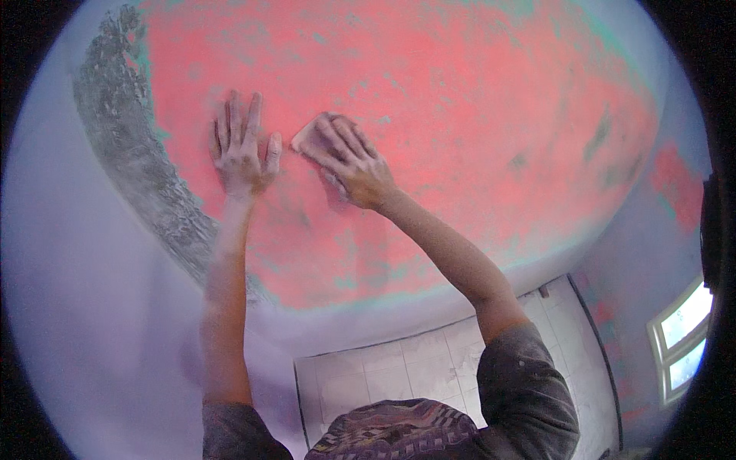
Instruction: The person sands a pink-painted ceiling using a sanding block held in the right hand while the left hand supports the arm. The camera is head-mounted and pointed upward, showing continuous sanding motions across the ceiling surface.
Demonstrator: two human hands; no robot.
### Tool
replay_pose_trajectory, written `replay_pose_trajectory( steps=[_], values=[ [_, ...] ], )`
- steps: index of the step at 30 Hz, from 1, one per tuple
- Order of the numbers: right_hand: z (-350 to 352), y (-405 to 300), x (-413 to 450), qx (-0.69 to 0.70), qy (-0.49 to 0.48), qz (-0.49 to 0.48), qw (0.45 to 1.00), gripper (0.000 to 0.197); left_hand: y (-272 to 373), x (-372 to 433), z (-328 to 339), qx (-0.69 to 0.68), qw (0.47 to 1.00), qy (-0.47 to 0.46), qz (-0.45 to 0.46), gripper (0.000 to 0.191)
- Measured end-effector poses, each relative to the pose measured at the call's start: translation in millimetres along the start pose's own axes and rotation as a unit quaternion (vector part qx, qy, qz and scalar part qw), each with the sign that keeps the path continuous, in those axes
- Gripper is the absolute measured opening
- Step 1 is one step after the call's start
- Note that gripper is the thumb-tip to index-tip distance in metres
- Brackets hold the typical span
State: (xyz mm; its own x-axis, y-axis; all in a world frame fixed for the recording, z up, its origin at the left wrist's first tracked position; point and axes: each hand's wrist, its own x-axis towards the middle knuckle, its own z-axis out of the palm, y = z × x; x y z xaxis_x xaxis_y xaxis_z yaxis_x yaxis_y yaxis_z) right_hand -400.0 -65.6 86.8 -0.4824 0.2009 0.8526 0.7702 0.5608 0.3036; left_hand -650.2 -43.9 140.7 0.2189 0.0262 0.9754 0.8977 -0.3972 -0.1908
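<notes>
My left hand (244, 152) lies flat on a large plastered surface (460, 115), with its fingers spread and nothing in its grip. The surface shows red-pink with green-tinged patches. To the right, my right hand (365, 167) presses a pale folded sheet or pad (310, 138) against it, possibly sandpaper. The fingers cover most of the sheet, and one corner sticks out toward my left hand. Pale dust coats both hands. A lower flap (336, 195) shows beneath the right palm.
A rough grey band (144, 167) curves along the left border of the coloured area. Below are pale tiles (385, 374) with dark edging. A window (681, 339) is at the right. Dark sleeves (523, 391) and patterned fabric headwear (397, 428) fill the lower edge.
</notes>
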Motion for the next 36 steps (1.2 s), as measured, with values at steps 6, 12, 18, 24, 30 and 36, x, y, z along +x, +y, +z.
replay_pose_trajectory(
  steps=[6, 12, 18, 24, 30, 36],
  values=[
    [-34, 60, -11, -0.009, 0.059, 0.092, 0.994, 0.067, -6, -3, -5, 0.013, 1.0, 0.002, 0.002, 0.069],
    [-44, 67, 11, -0.116, 0.172, 0.219, 0.953, 0.067, -2, 0, 1, 0.013, 1.0, 0.013, 0.004, 0.07],
    [-6, 10, 7, -0.016, 0.024, 0.024, 0.999, 0.06, -4, -2, 0, 0.008, 1.0, 0.01, 0.003, 0.069],
    [-51, 84, 6, -0.103, 0.14, 0.182, 0.968, 0.06, -6, -1, -4, 0.002, 1.0, 0.016, 0.001, 0.07],
    [-24, 34, 25, -0.08, 0.128, 0.158, 0.976, 0.061, -4, -1, -1, 0.009, 1.0, 0.003, 0.001, 0.07],
    [-28, 30, 10, -0.016, -0.065, -0.055, 0.996, 0.054, -9, -4, -4, 0.018, 1.0, 0.001, -0.002, 0.069]
  ],
)
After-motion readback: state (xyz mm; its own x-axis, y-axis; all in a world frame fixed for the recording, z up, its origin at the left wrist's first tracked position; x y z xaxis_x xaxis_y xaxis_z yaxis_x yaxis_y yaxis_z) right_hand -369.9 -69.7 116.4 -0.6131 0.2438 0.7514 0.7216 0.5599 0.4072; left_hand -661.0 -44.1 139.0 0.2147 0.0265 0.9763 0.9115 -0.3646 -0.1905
